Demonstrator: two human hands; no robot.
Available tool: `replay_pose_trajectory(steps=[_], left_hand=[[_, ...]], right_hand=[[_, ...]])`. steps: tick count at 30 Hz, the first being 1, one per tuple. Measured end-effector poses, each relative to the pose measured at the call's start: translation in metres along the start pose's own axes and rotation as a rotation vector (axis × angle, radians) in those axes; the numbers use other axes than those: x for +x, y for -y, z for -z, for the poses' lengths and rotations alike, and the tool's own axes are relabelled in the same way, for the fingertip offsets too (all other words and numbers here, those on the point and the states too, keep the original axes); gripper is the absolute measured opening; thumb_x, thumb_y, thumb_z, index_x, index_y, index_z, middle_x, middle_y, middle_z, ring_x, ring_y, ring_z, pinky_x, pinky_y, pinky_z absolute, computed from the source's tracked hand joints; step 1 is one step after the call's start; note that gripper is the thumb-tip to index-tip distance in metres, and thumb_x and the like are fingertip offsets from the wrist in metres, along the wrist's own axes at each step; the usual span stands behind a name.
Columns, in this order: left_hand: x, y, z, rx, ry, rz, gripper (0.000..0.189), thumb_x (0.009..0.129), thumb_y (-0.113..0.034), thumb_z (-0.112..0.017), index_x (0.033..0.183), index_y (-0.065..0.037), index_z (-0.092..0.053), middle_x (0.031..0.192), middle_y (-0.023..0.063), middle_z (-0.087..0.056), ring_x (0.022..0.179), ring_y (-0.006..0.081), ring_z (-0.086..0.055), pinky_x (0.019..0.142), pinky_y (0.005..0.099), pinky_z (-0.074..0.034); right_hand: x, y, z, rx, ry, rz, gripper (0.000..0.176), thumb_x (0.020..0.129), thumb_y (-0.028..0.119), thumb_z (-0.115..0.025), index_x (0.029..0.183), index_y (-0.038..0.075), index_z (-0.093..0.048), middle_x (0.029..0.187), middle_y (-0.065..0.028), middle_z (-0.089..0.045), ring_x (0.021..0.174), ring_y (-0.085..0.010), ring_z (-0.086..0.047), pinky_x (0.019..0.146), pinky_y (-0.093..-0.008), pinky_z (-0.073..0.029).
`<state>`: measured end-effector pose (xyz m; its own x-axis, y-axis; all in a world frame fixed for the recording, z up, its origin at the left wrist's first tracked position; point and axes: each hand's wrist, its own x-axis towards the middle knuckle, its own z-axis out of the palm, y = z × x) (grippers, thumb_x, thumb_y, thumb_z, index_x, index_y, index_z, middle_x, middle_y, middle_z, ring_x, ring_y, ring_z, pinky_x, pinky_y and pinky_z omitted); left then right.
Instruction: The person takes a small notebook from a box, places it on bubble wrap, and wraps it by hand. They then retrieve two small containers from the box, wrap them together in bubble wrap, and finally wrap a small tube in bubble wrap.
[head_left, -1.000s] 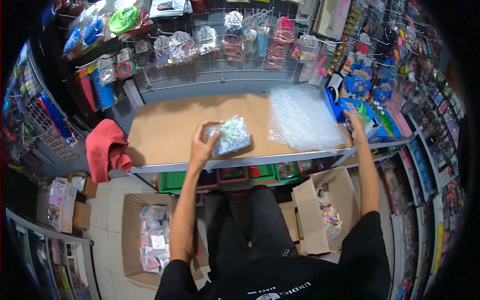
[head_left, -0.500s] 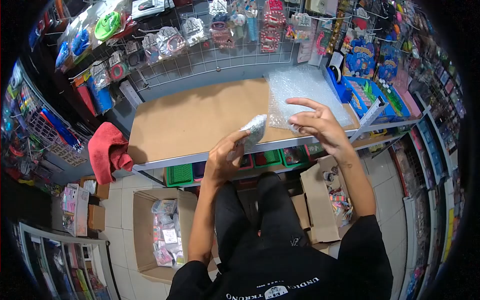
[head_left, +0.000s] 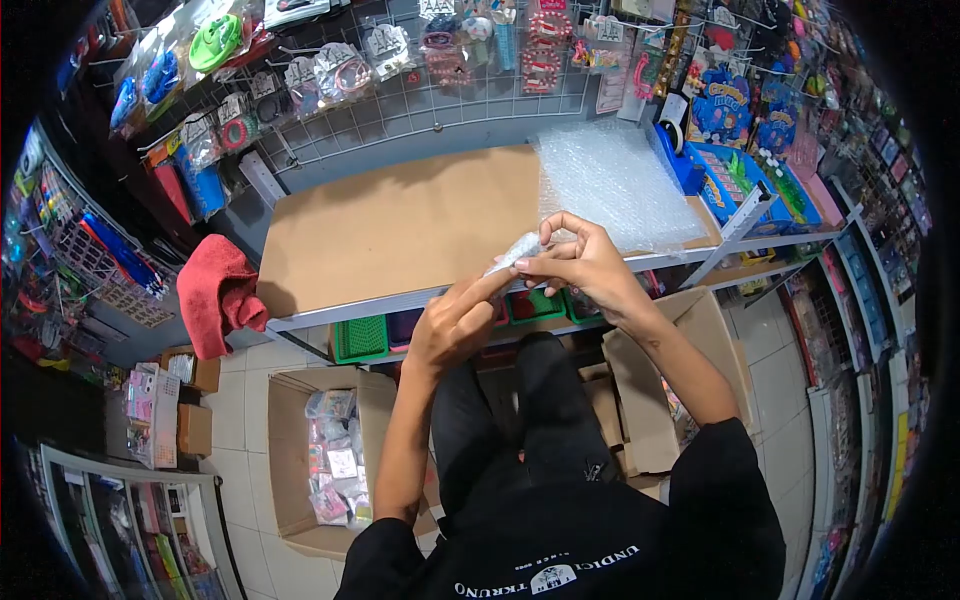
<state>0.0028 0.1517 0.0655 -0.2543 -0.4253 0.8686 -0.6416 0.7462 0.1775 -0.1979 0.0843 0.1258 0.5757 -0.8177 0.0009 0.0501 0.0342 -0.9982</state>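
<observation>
Both hands meet over the front edge of the brown shelf top (head_left: 400,225). My left hand (head_left: 458,322) is closed on a small bubble-wrapped packet (head_left: 518,250), whose contents cannot be made out. The fingers of my right hand (head_left: 585,268) pinch the packet's right side, thumb and forefinger together at its upper part. Behind my right hand a sheet of bubble wrap (head_left: 615,185) lies flat on the right part of the shelf top.
A blue tape dispenser (head_left: 680,160) stands at the sheet's right. A red cloth (head_left: 218,295) hangs at the shelf's left corner. Below are green baskets (head_left: 360,340), a carton of packets (head_left: 290,460) at left and another carton (head_left: 650,400) at right. Goods hang on the wall grid (head_left: 440,125).
My right hand has moved left and down from above the bubble wrap and taken hold of the packet. The packet now tilts more to the side between both hands.
</observation>
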Motion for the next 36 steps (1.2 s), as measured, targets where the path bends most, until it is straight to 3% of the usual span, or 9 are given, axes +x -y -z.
replay_pose_trajectory(steps=[7,10,13,16,19,28,29,33,36], left_hand=[[-0.013,-0.001,-0.015,-0.277,-0.258,0.066,0.038,0.082,0.011,-0.065,0.09,-0.003,-0.03,0.112,0.0234,-0.066,0.087,0.0267,-0.07,0.065,0.0282,-0.055],[-0.026,-0.003,-0.017,-0.303,-0.24,0.249,0.045,0.083,0.011,-0.065,0.094,-0.006,-0.025,0.107,0.0235,-0.067,0.079,0.0214,-0.067,0.065,0.025,-0.052],[-0.031,-0.003,-0.018,-0.396,-0.234,0.32,0.046,0.085,0.012,-0.063,0.097,-0.008,-0.024,0.107,0.0232,-0.065,0.081,0.0186,-0.063,0.067,0.0237,-0.051],[-0.027,-0.011,-0.016,-0.579,-0.234,0.427,0.046,0.087,0.013,-0.059,0.101,-0.01,-0.022,0.11,0.0246,-0.062,0.093,0.0197,-0.062,0.074,0.0246,-0.05],[-0.024,-0.011,-0.018,-0.632,-0.255,0.382,0.049,0.086,0.015,-0.058,0.105,-0.012,-0.021,0.11,0.025,-0.061,0.097,0.0191,-0.059,0.075,0.0241,-0.046],[-0.032,-0.008,-0.006,-0.821,-0.021,0.442,0.045,0.089,0.015,-0.054,0.108,-0.011,-0.021,0.105,0.0218,-0.06,0.101,0.022,-0.059,0.091,0.0342,-0.047],[-0.038,-0.001,-0.009,-0.875,0.012,0.418,0.046,0.089,0.013,-0.056,0.112,-0.011,-0.023,0.117,0.0226,-0.055,0.101,0.0235,-0.059,0.091,0.0349,-0.048],[-0.045,-0.008,-0.004,-0.887,-0.139,0.548,0.061,0.087,0.001,-0.066,0.128,-0.01,-0.022,0.141,0.0214,-0.033,0.105,0.0275,-0.059,0.089,0.0379,-0.05],[-0.078,-0.014,0.014,-0.932,-0.275,0.842,0.069,0.088,-0.008,-0.069,0.137,-0.011,-0.02,0.139,0.0202,-0.036,0.109,0.0285,-0.058,0.089,0.0391,-0.051]], right_hand=[[0.0,-0.011,-0.005,-0.049,-0.001,0.067,0.033,0.083,0.015,-0.078,0.095,0.008,-0.048,0.081,-0.0096,-0.071,0.074,-0.0101,-0.067,0.054,-0.019,-0.049],[-0.004,-0.013,-0.01,-0.248,-0.061,0.13,0.034,0.082,0.02,-0.08,0.092,0.006,-0.05,0.072,-0.0043,-0.068,0.062,-0.0103,-0.063,0.052,-0.0235,-0.048],[-0.018,0.01,-0.019,-0.873,-0.196,0.105,0.036,0.079,0.025,-0.08,0.097,0.005,-0.056,0.078,-0.0055,-0.065,0.068,-0.0171,-0.062,0.064,-0.0322,-0.051],[-0.01,-0.007,-0.012,-0.898,-0.258,0.645,0.033,0.079,0.026,-0.078,0.103,0.008,-0.065,0.091,-0.0082,-0.062,0.085,-0.0248,-0.06,0.081,-0.038,-0.048],[-0.01,-0.009,-0.004,-1.123,-0.046,0.854,0.03,0.082,0.024,-0.075,0.109,0.012,-0.07,0.106,-0.0098,-0.06,0.103,-0.0275,-0.055,0.091,-0.0379,-0.044],[-0.012,-0.025,-0.001,-0.569,0.211,0.187,0.033,0.085,0.019,-0.074,0.111,-0.001,-0.069,0.103,-0.0107,-0.072,0.095,-0.0183,-0.064,0.088,-0.0308,-0.048],[-0.011,-0.029,-0.002,-0.55,0.203,0.169,0.033,0.086,0.02,-0.074,0.109,-0.004,-0.069,0.1,-0.0091,-0.072,0.093,-0.012,-0.063,0.084,-0.0268,-0.048],[-0.011,-0.041,-0.008,-0.308,0.156,-0.041,0.031,0.086,0.021,-0.074,0.106,-0.003,-0.069,0.094,-0.0112,-0.072,0.087,-0.0133,-0.066,0.081,-0.0269,-0.05],[-0.016,-0.065,-0.014,-0.059,0.067,-0.095,0.028,0.087,0.019,-0.074,0.104,-0.003,-0.069,0.092,-0.0099,-0.072,0.084,-0.0098,-0.064,0.076,-0.023,-0.049]])
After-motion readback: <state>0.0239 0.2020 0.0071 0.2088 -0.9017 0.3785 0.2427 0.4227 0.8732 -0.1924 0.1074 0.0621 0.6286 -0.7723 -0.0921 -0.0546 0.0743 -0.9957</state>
